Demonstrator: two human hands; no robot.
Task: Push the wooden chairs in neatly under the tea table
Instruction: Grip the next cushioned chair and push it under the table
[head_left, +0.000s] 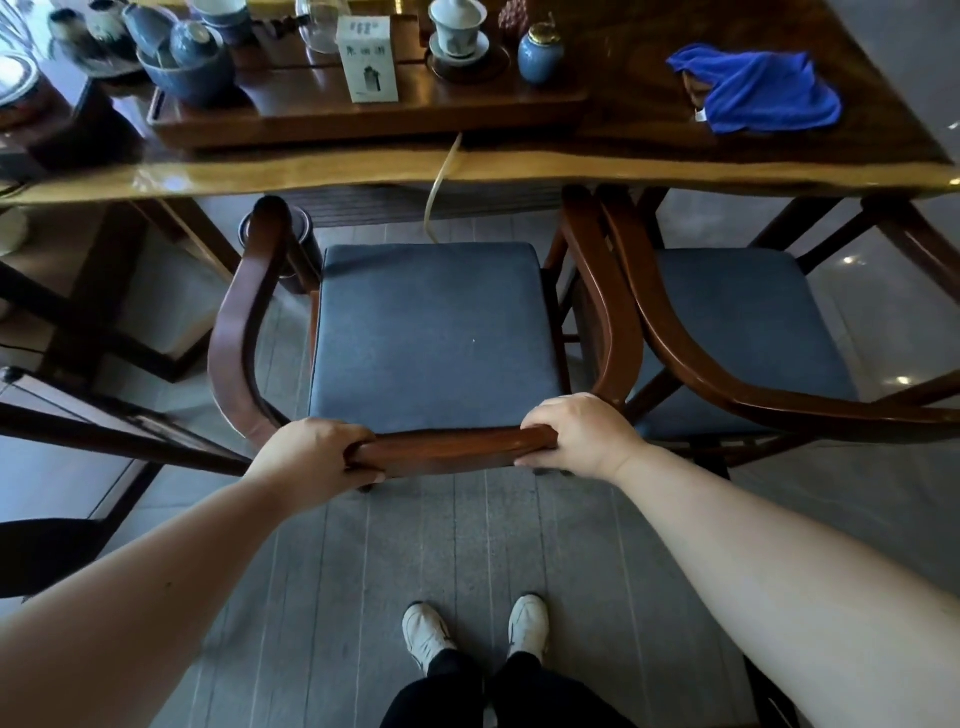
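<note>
A wooden armchair (447, 449) with a blue-grey seat cushion stands in front of me, facing the tea table (363, 169). Its arm tips reach just under the table's near edge, while most of the seat is out in the open. My left hand (317, 452) grips the left end of the curved back rail and my right hand (576, 434) grips the right end. A second wooden chair (727, 379) of the same kind stands close on the right, its arm touching or nearly touching the first chair's arm, and it is turned at an angle.
On the table sit a wooden tea tray (363, 114) with a blue bowl, cups, a lidded cup, a small jar and a white box, plus a blue cloth (758, 91). A thin hose (441, 182) hangs off the table edge. Dark furniture stands at left. My feet are on the grey floor.
</note>
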